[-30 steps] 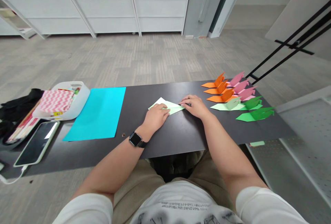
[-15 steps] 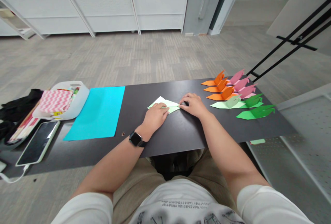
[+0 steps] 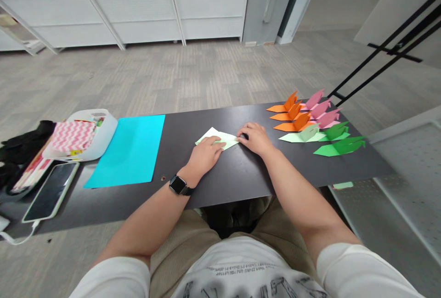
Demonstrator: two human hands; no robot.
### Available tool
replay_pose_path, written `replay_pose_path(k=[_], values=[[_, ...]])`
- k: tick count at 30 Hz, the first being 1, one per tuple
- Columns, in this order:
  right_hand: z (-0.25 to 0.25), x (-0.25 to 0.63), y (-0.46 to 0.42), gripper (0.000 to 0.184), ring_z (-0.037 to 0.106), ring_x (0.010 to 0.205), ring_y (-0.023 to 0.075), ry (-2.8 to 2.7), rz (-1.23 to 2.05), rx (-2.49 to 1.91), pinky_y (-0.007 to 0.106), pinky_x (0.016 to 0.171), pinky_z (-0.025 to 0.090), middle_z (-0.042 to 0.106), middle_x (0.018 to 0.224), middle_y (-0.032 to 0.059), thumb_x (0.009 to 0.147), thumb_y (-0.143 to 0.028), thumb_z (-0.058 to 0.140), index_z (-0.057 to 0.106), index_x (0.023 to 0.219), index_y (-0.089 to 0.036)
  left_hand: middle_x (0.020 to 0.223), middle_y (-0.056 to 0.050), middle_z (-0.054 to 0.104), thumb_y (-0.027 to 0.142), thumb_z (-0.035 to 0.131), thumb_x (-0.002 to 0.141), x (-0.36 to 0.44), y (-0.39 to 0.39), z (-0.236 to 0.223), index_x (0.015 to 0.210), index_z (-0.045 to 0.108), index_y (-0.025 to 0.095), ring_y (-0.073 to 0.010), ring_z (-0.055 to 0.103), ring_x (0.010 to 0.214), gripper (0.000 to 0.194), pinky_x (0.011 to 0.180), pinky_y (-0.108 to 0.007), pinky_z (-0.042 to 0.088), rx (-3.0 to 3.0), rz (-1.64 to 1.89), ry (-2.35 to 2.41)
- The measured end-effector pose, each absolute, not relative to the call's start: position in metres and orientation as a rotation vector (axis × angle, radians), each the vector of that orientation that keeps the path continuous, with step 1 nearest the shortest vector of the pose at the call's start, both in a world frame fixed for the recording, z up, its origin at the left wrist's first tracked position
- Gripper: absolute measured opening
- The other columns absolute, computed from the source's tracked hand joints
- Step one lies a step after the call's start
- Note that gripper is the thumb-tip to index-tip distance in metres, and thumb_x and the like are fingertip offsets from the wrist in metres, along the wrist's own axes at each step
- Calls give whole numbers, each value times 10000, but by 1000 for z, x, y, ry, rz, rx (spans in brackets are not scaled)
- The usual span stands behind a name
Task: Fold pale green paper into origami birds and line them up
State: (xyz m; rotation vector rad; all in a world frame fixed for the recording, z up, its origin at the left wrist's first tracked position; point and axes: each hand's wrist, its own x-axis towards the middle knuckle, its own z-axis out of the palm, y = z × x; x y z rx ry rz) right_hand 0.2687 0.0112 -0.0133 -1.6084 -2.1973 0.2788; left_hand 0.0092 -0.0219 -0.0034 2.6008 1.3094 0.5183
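A pale green folded piece of paper (image 3: 229, 140) lies on the dark table in front of me, with a white corner pointing up at its left. My left hand (image 3: 205, 152), a black watch (image 3: 178, 185) on its wrist, bears down on the paper's left part with its fingers together, thumb beside them. At the narrow right end, my right hand (image 3: 254, 137) pinches the tip between thumb and fingers, the other fingers curled. Part of the paper is hidden under my left hand.
Folded paper cranes in orange (image 3: 292, 126), pink (image 3: 327, 118) and green (image 3: 339, 146) stand in rows at the right. Blue paper sheets (image 3: 132, 151) lie left, beside a white basket (image 3: 109, 132) and a phone (image 3: 51, 191) on a cable. The table's front edge (image 3: 227, 201) is near my lap.
My right fingers have closed in at the paper's right tip, and a dark gap seen beside them is covered. Otherwise the view has shifted only slightly.
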Motion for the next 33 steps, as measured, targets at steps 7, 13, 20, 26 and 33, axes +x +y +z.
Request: replay_pose_path(k=[7, 13, 20, 26, 33], values=[[15, 268, -9, 208, 624, 1087, 259, -2144, 262, -1580, 401, 966, 421, 723, 1124, 74, 1026, -347, 629, 805, 1112, -276, 1330, -67, 700, 283, 599, 1033, 9, -22, -3, 1214, 793, 274, -260, 625, 1233, 266, 1097, -422, 546, 2604, 500, 1334], [22, 245, -52, 340, 631, 965, 242, -2463, 290, -1568, 356, 863, 463, 702, 1050, 87, 1050, -347, 583, 750, 1340, -292, 1314, -67, 709, 277, 602, 1029, 10, -22, -3, 1215, 794, 272, -262, 635, 1208, 268, 1064, -416, 564, 2589, 503, 1357], [10, 242, -64, 382, 609, 964, 274, -2453, 123, -1714, 389, 836, 455, 691, 1045, 115, 1074, -382, 519, 731, 1383, -308, 1314, -70, 710, 277, 594, 1032, 11, -23, 0, 1215, 798, 272, -269, 635, 1202, 273, 1052, -414, 566, 2582, 504, 1361], [12, 247, -64, 390, 636, 937, 276, -2385, 65, -1825, 388, 812, 458, 722, 1026, 122, 1080, -377, 479, 743, 1359, -309, 1315, -68, 709, 274, 589, 1036, 11, -22, -2, 1230, 793, 263, -270, 633, 1195, 282, 1051, -419, 565, 2598, 483, 1347], [11, 254, -63, 389, 657, 901, 270, -2320, 34, -1892, 376, 782, 471, 747, 1001, 114, 1071, -386, 481, 756, 1334, -310, 1318, -70, 705, 277, 605, 1030, 11, -23, -1, 1224, 796, 272, -265, 630, 1197, 272, 1056, -422, 567, 2573, 496, 1347]])
